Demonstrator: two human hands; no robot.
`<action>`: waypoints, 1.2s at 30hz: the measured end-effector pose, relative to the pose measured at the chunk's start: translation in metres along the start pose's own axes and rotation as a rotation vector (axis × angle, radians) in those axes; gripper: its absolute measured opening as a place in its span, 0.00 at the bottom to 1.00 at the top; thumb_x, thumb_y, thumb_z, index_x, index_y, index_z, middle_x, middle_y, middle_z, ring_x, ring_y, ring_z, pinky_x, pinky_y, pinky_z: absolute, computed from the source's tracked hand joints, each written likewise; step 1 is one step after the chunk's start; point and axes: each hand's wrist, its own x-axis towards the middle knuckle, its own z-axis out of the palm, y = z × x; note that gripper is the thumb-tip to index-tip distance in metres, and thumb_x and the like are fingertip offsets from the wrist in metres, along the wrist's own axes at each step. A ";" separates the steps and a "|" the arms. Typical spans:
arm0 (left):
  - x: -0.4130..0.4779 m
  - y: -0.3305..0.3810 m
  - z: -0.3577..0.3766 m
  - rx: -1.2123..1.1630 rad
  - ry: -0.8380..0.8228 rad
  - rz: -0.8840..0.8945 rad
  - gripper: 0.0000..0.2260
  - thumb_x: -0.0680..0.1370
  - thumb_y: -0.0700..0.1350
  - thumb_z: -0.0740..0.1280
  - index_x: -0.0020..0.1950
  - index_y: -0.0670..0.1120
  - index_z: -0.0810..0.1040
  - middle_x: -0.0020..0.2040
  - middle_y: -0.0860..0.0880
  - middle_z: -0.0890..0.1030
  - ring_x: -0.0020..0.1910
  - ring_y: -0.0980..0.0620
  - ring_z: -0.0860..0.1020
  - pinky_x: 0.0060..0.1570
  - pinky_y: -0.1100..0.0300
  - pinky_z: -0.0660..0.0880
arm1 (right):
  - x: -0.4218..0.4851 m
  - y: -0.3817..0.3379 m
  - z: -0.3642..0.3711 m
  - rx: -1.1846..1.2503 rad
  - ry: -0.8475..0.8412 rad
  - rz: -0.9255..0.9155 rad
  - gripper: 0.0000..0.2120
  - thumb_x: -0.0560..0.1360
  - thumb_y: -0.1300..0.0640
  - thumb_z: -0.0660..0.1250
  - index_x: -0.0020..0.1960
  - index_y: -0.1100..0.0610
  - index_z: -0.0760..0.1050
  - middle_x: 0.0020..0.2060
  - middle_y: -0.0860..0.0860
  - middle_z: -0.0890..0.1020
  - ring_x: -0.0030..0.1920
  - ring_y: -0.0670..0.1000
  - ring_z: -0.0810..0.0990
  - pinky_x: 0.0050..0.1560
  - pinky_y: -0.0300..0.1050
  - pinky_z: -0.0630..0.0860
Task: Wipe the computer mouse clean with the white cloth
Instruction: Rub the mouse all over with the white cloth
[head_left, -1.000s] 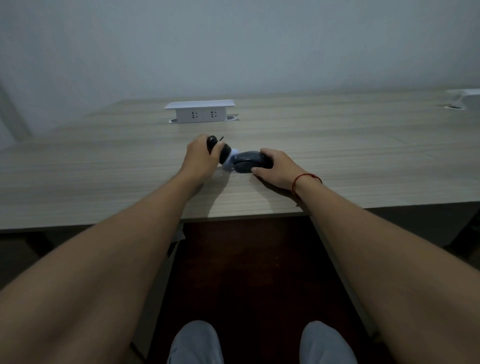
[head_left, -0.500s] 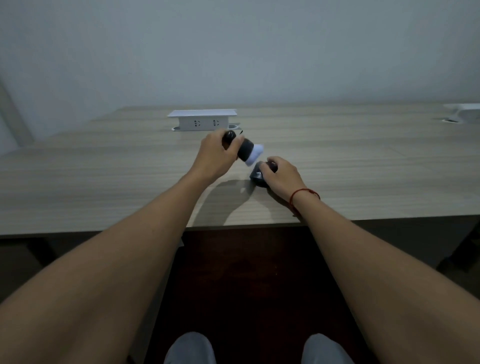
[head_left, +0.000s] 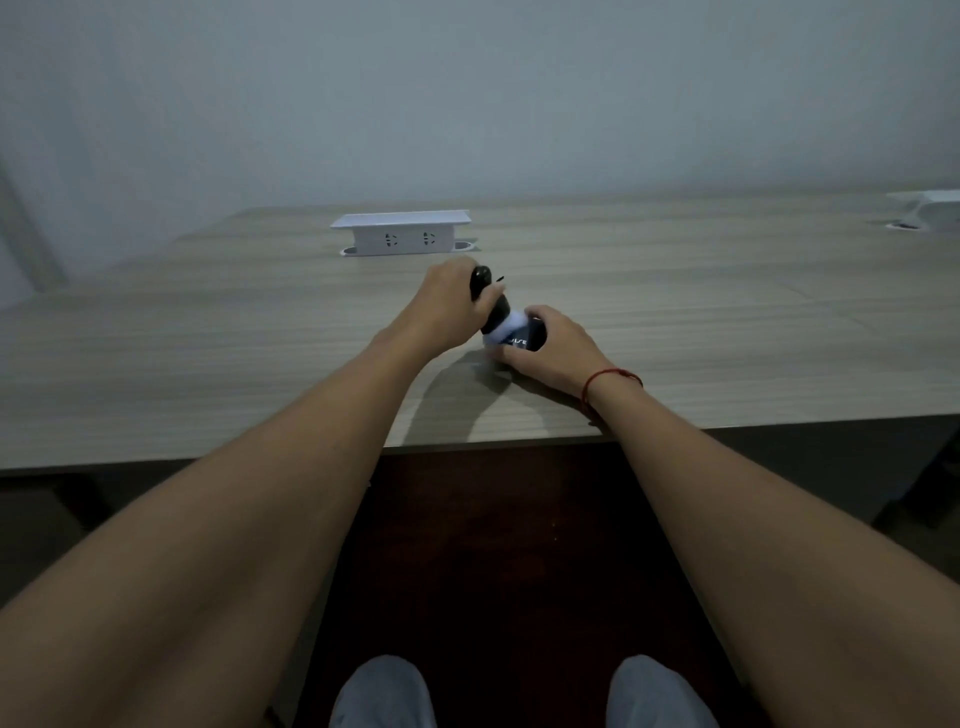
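Note:
My left hand (head_left: 447, 306) grips a black handled tool (head_left: 482, 283) whose lower end carries the white cloth (head_left: 509, 326). The cloth end presses against the black computer mouse (head_left: 527, 339). My right hand (head_left: 563, 353) holds the mouse tipped up on the wooden table (head_left: 208, 364), so a side with white lettering faces me. Fingers hide most of the mouse body. A red string sits on my right wrist.
A white pop-up socket box (head_left: 400, 234) stands on the table behind my hands. Another white box (head_left: 930, 205) sits at the far right edge. The table's front edge runs just under my forearms, and my knees show at the bottom.
My left hand has brought the tool down from above the mouse, so its white cloth end now touches the mouse. My right hand has tipped the mouse up.

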 end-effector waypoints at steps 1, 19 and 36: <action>-0.002 -0.002 0.002 0.035 -0.037 -0.020 0.12 0.80 0.48 0.63 0.44 0.39 0.74 0.41 0.42 0.75 0.40 0.47 0.71 0.40 0.58 0.65 | -0.001 0.000 0.000 0.010 -0.006 0.008 0.31 0.70 0.46 0.73 0.67 0.57 0.68 0.56 0.52 0.76 0.54 0.52 0.75 0.51 0.43 0.71; 0.003 -0.007 0.008 -0.043 0.046 -0.028 0.12 0.80 0.49 0.63 0.42 0.42 0.72 0.39 0.45 0.75 0.39 0.48 0.72 0.40 0.59 0.64 | -0.005 0.000 -0.001 0.138 0.004 0.054 0.42 0.69 0.49 0.75 0.75 0.59 0.58 0.71 0.58 0.70 0.68 0.57 0.71 0.59 0.44 0.69; -0.005 -0.020 0.031 -0.129 0.114 -0.346 0.15 0.79 0.48 0.63 0.47 0.36 0.76 0.44 0.41 0.79 0.45 0.41 0.79 0.44 0.53 0.76 | 0.005 0.004 0.003 0.050 0.008 -0.062 0.13 0.79 0.48 0.60 0.40 0.54 0.71 0.38 0.51 0.76 0.41 0.51 0.75 0.38 0.42 0.67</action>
